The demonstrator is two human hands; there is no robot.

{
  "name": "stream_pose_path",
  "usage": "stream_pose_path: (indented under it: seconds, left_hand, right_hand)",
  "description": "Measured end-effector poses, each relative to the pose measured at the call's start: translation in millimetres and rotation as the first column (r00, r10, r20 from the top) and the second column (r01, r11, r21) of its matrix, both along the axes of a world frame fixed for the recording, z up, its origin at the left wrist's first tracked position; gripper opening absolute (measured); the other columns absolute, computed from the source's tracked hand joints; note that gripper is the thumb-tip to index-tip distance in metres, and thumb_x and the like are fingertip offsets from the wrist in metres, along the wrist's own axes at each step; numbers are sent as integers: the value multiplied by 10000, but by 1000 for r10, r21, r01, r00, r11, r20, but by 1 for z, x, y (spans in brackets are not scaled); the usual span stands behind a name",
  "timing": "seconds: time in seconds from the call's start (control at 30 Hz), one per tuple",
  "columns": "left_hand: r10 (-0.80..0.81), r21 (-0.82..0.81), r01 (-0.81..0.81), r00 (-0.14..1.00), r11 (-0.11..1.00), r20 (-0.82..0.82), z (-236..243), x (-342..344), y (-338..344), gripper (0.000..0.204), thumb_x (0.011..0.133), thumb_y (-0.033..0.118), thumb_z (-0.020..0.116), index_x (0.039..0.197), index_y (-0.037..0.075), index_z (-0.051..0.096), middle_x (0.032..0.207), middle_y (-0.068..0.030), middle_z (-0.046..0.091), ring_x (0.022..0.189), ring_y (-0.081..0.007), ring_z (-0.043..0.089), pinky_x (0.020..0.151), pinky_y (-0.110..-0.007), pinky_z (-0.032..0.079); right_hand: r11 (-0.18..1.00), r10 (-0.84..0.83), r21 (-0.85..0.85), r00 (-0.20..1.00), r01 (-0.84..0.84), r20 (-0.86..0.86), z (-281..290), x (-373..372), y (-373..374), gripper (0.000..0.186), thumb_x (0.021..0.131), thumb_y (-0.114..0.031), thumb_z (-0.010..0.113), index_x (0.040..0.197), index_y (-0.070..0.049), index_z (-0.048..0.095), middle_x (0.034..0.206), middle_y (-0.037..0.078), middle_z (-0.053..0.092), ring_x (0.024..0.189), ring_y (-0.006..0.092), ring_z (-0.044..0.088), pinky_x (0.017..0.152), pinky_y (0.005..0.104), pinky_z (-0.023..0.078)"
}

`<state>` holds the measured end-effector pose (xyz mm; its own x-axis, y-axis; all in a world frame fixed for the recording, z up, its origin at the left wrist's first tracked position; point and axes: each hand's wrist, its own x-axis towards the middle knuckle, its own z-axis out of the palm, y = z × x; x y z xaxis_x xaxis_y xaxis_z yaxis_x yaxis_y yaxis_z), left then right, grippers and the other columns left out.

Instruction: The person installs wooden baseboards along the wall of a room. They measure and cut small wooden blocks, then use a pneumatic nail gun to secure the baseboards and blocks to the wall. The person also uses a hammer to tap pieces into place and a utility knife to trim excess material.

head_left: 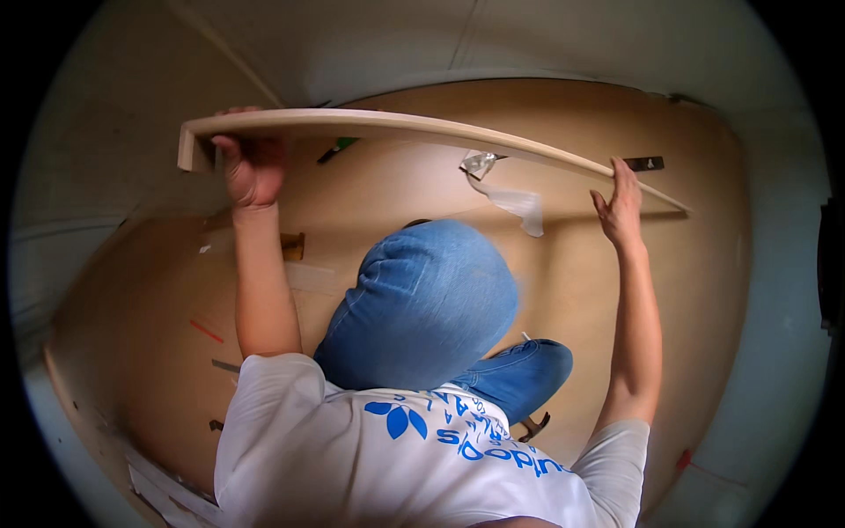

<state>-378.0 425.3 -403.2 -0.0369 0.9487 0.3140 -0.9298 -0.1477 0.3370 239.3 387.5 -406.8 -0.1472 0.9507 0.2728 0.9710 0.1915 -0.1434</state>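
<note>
A long, pale wooden board (414, 126) spans the space in front of me, raised over the floor. Its left end has a short piece at a right angle, and it slopes down toward its far right end. My left hand (255, 172) is closed around the left part, thumb on the near side and some fingertips showing over the top edge. On the right part, my right hand (623, 204) has its fingers over the board's edge and its thumb held apart. Part of the left fingers is hidden by the board.
On the brown floor (616, 352) lie a clear plastic bag (519, 207), a green and black tool (337, 149), a dark metal plate (650, 164), a hammer (533, 429) and a red stick (207, 331). My bent knee (440, 290) is below the board. Pale walls (546, 44) surround the floor.
</note>
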Motion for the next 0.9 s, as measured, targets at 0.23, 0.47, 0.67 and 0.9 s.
stream_pose_path:
  seconds: [0.23,0.47,0.67,0.9]
  left_hand:
    - [35,-416,-69,996,907,-87,-126,-16,23,295,937,359,758,1161,178,697,1181,21,694,1144,-196,611,1045,-417,456]
    - [177,-640,-224,975,735,-137,-167,7,60,194,951,299,775,1050,191,647,1016,31,610,1040,-177,550,987,-431,394]
    - [114,-781,-338,937,524,-330,-189,21,101,223,978,320,724,1000,120,627,901,-34,621,848,-176,626,740,-327,497]
    - [-116,-878,-268,934,396,-337,-228,-23,129,374,948,411,750,1016,55,655,914,-100,706,852,-229,706,776,-357,611]
  right_hand:
    - [959,90,-282,974,-28,208,-33,-15,71,164,952,-247,667,1070,-133,662,989,122,724,961,371,679,830,488,518]
    - [941,134,-339,933,-14,333,-45,-20,168,176,967,-244,647,1112,-146,667,1077,112,726,1008,381,680,838,504,535]
    - [934,206,-354,892,-56,403,-71,-8,280,161,985,-264,618,1116,-179,656,1091,128,715,975,419,678,782,531,550]
    - [904,378,-363,814,-224,440,-136,-24,355,163,960,-232,666,1067,-110,655,1057,165,718,972,412,685,794,534,563]
